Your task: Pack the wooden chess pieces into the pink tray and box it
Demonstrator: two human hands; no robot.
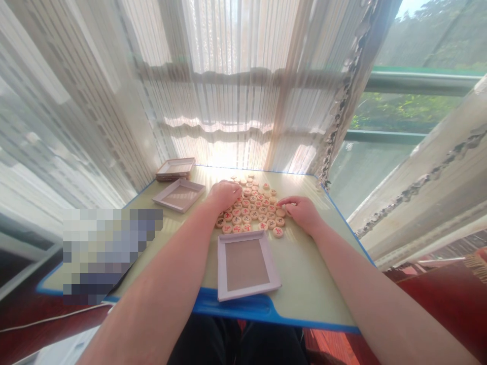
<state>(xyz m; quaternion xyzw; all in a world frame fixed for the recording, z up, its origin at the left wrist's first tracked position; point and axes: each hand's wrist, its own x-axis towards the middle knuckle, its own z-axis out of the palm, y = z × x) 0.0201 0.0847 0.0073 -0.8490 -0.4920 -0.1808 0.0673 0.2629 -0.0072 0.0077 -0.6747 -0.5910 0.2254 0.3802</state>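
Round wooden xiangqi pieces [254, 215] with red or dark characters lie face up in a packed cluster on the table. My left hand [225, 194] rests over the cluster's left edge, its fingers loosely curved against the pieces and partly hidden. On the right side, my right hand [300, 209] is open, with its index fingertip touching a piece at the edge and the thumb just apart from it. Between my forearms, a shallow white open box [248, 263] with a brown inside sits in front of the pieces.
The pale table [315, 274] has a blue rim. At the left lie another shallow white box [179, 195] and a small stack of flat boxes [175, 168]. A blurred-out object [110, 253] covers the left front. Sheer curtains [236, 101] hang behind the far edge.
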